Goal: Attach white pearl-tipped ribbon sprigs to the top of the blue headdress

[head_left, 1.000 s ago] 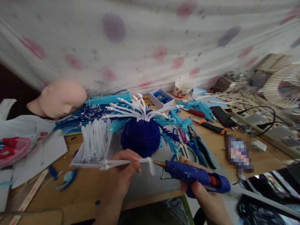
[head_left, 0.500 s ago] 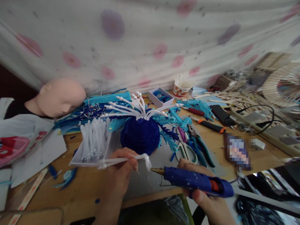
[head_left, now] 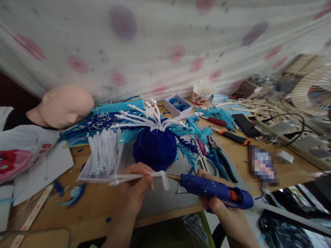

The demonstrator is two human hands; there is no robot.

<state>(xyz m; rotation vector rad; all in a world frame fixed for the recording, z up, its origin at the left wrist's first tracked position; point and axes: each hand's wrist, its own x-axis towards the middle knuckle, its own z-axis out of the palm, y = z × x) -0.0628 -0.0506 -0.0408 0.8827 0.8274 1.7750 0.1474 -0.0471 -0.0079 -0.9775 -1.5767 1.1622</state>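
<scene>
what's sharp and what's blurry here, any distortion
Head view: the glue gun and the white strip, held in the right hand and left hand, are fairly sharp; the right edge smears; the phone is pixelated; wide-angle stretch bows the table edge; light is soft, no glare.

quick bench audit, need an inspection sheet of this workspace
surface: wooden table, grey mat at the front edge
job's things: white pearl-tipped stem, its bent end at the nozzle of the blue glue gun; blue headpiece behind
clutter: tray of white stems, scissors, pliers, phone, paper cup, mannequin head
hands: left hand pinches the stem; right hand grips the glue gun
cables: black cable looped at the right
surroundings: spotted cloth hung behind
</scene>
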